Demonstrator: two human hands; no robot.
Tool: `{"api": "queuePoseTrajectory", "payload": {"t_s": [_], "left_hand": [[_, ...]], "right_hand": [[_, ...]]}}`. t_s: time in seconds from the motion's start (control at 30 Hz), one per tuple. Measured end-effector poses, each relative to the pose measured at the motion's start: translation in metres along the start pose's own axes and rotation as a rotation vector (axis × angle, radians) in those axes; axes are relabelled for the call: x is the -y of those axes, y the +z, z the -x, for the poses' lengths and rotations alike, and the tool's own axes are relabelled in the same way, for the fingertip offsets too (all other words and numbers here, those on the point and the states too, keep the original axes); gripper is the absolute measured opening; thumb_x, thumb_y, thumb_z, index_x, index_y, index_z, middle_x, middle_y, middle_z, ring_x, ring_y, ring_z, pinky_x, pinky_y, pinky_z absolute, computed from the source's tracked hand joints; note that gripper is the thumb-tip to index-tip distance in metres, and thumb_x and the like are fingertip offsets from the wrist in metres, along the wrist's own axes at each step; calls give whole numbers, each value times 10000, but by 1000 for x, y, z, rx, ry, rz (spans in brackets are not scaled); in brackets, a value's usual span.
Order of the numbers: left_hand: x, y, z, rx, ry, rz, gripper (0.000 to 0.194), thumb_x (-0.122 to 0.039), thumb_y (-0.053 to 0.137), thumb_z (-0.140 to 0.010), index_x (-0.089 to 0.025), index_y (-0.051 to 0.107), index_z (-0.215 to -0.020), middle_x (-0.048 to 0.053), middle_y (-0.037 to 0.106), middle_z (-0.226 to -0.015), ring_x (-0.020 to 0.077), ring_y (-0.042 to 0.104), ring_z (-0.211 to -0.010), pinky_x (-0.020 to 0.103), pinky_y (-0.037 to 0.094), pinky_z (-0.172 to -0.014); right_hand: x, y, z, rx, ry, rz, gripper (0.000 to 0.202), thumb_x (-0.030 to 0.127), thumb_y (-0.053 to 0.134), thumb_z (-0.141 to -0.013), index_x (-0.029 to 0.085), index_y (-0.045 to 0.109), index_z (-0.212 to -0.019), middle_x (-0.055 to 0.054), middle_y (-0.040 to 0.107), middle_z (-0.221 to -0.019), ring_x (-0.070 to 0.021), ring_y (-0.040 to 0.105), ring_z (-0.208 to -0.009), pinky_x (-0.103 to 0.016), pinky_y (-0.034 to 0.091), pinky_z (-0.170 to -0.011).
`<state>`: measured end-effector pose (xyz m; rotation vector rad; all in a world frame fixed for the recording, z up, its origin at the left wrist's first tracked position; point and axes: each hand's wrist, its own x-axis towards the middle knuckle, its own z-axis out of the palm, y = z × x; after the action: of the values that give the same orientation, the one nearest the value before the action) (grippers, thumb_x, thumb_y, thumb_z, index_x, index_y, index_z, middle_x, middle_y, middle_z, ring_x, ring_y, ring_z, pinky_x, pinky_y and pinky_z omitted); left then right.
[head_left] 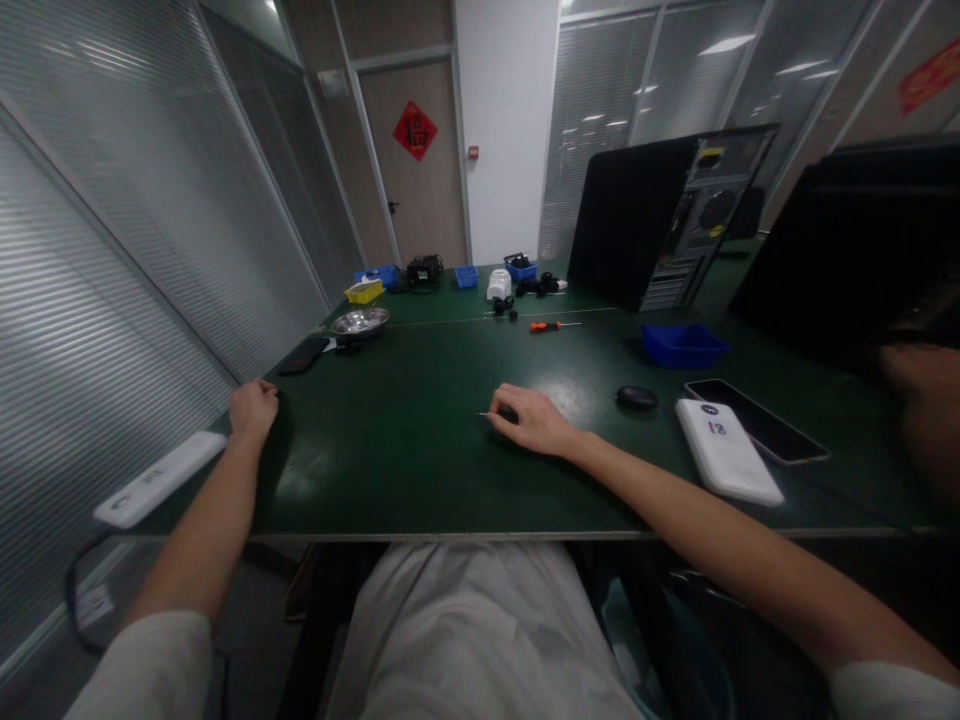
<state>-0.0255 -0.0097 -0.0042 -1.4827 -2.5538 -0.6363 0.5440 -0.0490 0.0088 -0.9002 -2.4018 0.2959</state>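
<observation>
My right hand (532, 418) rests on the dark green table (420, 470) in front of me, fingers curled round a small black tool (508, 413). A thin pale tip sticks out of the grip towards the left; the kind of tool is not clear. At the table's left edge lies my left hand (253, 408), curled into a loose fist. Whatever its fingers may hold is hidden. A white power strip or similar long white device (161, 480) is beside my left forearm. A black computer mouse (637, 398) sits to the right of my right hand.
An orange-black screwdriver (546, 326) lies ahead. A metal bowl (360, 321) and black phone (304, 355) are far left. Right: blue tray (682, 345), phone (799, 440), white power bank (727, 450), computer tower (630, 225). Another person's blurred hand (926, 375) is at the right edge.
</observation>
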Motion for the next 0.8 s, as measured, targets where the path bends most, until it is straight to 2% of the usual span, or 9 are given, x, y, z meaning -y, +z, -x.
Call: {"api": "queuePoseTrajectory", "payload": {"t_s": [0.13, 0.37, 0.57, 0.8], "left_hand": [[6, 3, -8, 42, -79, 82, 332, -301, 641, -903, -104, 729, -1155, 99, 730, -1018, 210, 614, -905, 296, 454, -838], [14, 6, -16, 69, -162, 163, 353, -367, 699, -875, -122, 768, -1119, 62, 729, -981, 196, 582, -865, 301, 438, -833], [13, 6, -14, 53, -165, 207, 358, -346, 732, -852, -110, 769, -1119, 48, 722, -909, 191, 562, -853, 295, 430, -828], [13, 4, -12, 80, -108, 298, 326, -261, 680, -877, -48, 744, -1116, 49, 724, -793, 167, 576, -741, 262, 450, -709]], "right_hand": [[1, -1, 0, 13, 0, -9, 118, 314, 580, -974, 202, 610, -953, -24, 638, -968, -136, 555, -749, -269, 367, -668], [1, -1, 0, 8, -4, -2, 107, 301, 584, -971, 201, 613, -948, -25, 644, -973, -137, 560, -759, -270, 365, -676], [-1, 0, 0, 7, -17, -4, 114, 307, 585, -971, 199, 613, -949, -26, 638, -961, -140, 561, -764, -271, 370, -681], [-1, 1, 0, 13, -15, -3, 106, 302, 578, -972, 203, 613, -960, -22, 635, -960, -137, 555, -753, -268, 369, -678]]}}
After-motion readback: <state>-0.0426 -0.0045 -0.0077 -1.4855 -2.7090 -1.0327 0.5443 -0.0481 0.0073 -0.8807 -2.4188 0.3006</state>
